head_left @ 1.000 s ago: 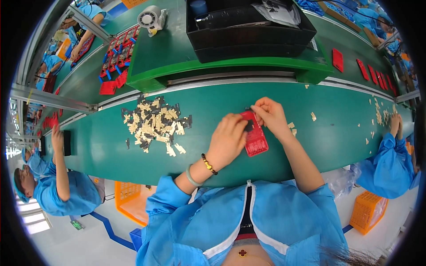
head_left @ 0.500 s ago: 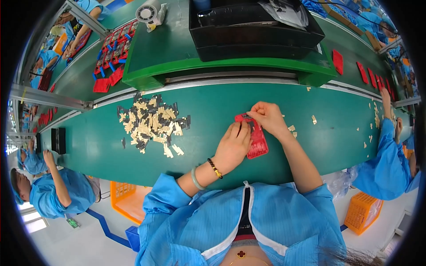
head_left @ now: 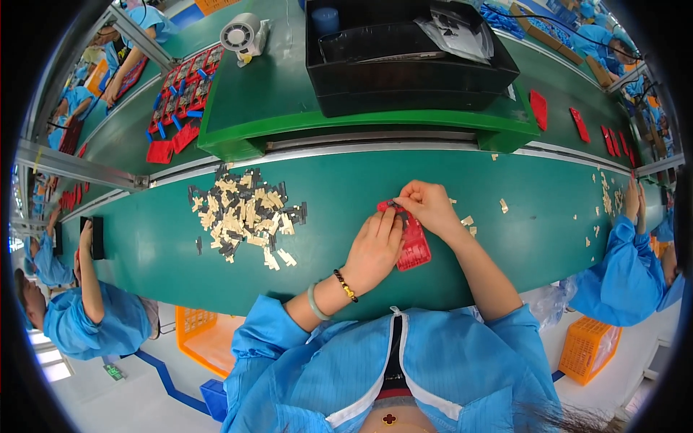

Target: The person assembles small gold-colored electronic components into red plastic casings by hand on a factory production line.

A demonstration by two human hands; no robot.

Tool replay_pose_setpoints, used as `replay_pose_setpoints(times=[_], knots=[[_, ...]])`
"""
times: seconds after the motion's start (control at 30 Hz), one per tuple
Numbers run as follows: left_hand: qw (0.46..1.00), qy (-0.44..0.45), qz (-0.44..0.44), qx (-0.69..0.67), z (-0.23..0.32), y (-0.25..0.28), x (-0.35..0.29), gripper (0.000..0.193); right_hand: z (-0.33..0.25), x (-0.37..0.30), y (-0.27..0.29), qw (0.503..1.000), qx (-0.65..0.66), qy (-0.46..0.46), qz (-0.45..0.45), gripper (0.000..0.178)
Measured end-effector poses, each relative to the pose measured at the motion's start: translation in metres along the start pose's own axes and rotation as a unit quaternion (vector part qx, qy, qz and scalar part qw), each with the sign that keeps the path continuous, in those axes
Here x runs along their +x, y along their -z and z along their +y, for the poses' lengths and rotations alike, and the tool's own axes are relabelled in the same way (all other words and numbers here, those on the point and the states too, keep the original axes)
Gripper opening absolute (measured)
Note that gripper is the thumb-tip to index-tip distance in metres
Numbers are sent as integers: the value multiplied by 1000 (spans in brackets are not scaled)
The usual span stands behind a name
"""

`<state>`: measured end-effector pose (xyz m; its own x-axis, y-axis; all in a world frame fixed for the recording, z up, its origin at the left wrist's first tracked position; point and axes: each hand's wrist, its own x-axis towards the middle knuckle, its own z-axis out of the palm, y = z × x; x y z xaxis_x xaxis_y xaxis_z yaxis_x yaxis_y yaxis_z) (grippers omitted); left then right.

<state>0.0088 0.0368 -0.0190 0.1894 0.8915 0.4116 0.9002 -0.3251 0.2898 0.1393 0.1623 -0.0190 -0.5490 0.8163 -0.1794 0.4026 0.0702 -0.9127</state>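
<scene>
A flat red plastic piece [head_left: 414, 244] lies on the green worktable [head_left: 548, 238] in front of me. My left hand [head_left: 375, 250] rests flat on its left side and holds it down. My right hand [head_left: 426, 205] pinches at the piece's top end with fingertips closed on it; whether a small part is between them is hidden. A pile of small beige and black parts [head_left: 244, 215] lies to the left of my hands.
A raised green shelf [head_left: 289, 108] carries a black bin [head_left: 404, 61] and a small white fan [head_left: 242, 34]. Red pieces [head_left: 538, 108] lie on the far belt. Loose beige bits [head_left: 605, 189] are scattered right. Other workers in blue sit left [head_left: 94, 317] and right [head_left: 626, 267].
Both hands stay on the red piece with only slight finger shifts. The view has tilted a little; the worker on the left has moved an arm.
</scene>
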Motion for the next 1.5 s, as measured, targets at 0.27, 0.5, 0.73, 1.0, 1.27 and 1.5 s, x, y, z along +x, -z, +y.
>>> replay_pose_setpoints(times=[0.27,0.5,0.73,1.0,1.27,1.5], knots=[[998,20,-5,-51,-4,4,6,35,-5,1,2,998,-49,31,4,13],[998,17,1,-59,-6,2,6,34,-11,-35,1,920,-311,190,146,21],[998,2,12,-57,-5,4,8,34,-2,-38,10,861,-432,202,174,16],[1000,-3,6,8,-9,-2,27,36,-5,-109,7,874,-344,343,-15,28],[992,-51,24,115,-8,-21,37,37,12,-106,4,865,-343,367,14,21],[990,96,90,-53,-46,8,23,60,-30,-52,13,847,-337,410,20,18]])
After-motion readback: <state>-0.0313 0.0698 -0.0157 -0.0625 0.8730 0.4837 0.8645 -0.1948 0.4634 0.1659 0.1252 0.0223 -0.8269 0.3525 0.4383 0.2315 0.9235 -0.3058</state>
